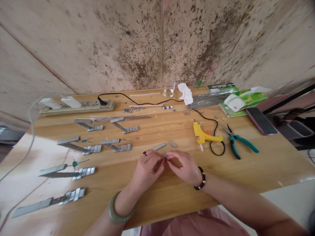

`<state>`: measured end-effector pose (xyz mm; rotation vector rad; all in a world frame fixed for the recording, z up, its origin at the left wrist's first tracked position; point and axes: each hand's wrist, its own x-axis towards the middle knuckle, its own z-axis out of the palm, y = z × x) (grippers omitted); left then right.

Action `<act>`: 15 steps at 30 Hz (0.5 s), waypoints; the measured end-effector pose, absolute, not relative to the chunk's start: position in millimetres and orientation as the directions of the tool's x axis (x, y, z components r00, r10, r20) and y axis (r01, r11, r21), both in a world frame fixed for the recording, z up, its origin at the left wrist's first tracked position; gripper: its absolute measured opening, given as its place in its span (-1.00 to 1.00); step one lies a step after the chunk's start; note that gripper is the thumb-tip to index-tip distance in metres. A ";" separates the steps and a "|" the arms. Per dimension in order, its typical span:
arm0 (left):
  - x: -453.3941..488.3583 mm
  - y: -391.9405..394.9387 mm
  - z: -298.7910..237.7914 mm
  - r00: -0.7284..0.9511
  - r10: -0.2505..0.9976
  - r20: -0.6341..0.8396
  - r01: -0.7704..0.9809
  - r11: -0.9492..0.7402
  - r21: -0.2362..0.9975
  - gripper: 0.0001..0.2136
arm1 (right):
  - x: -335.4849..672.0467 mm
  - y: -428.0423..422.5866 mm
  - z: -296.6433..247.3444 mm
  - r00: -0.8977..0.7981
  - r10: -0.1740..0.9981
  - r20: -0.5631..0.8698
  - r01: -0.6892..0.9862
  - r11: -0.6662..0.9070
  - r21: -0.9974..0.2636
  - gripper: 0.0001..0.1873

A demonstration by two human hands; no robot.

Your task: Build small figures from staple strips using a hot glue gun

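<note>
My left hand (148, 167) and my right hand (185, 166) meet near the table's front middle, fingertips pinched together. Between them is a small grey piece (165, 155), mostly covered by the fingers, so its full shape is hidden. Just beyond the fingertips lie a grey strip (159, 146) and a shorter grey strip (172, 143), flat on the wood. To the left stand several folded grey strip assemblies (91, 149) with banded ends. One long flat assembly (49, 205) lies closest to the front.
A yellow glue gun (206, 135) and teal-handled pliers (240, 142) lie to the right, a phone (261, 121) farther out. Behind are a power strip (81, 108), a glass (169, 90), a crumpled tissue (185, 93) and a bundle of thin wires (211, 99). A black cord (137, 97) crosses the back.
</note>
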<state>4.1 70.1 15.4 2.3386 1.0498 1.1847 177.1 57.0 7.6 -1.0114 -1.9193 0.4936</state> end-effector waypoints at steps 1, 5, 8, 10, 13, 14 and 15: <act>4.4 70.4 15.0 0.394 0.716 0.576 0.487 -0.694 0.530 -0.89 | 176.9 57.2 7.7 -0.279 0.807 0.520 0.455 0.588 -0.668 -0.68; 5.5 70.9 13.9 0.416 0.683 0.600 0.526 -0.719 0.453 -0.87 | 176.6 58.8 7.7 -0.287 0.803 0.522 0.446 0.595 -0.669 -0.68; 3.5 72.3 11.8 0.420 0.679 0.602 0.535 -0.721 0.440 -0.87 | 177.1 59.0 9.4 -0.284 0.797 0.533 0.448 0.602 -0.661 -0.71; -0.1 74.6 10.1 0.378 0.697 0.609 0.547 -0.699 0.461 -0.88 | 177.7 57.8 11.1 -0.281 0.792 0.542 0.451 0.608 -0.654 -0.73; -6.4 77.8 9.8 0.214 0.772 0.599 0.574 -0.595 0.562 -0.90 | 178.6 55.2 12.4 -0.270 0.783 0.560 0.448 0.617 -0.647 -0.74; -7.8 78.3 10.6 0.184 0.793 0.581 0.573 -0.566 0.592 -0.91 | 179.0 54.5 12.2 -0.264 0.784 0.562 0.445 0.616 -0.650 -0.74; -8.7 78.2 11.7 0.187 0.803 0.566 0.560 -0.560 0.610 -0.91 | 179.3 54.1 11.7 -0.254 0.789 0.559 0.443 0.609 -0.658 -0.74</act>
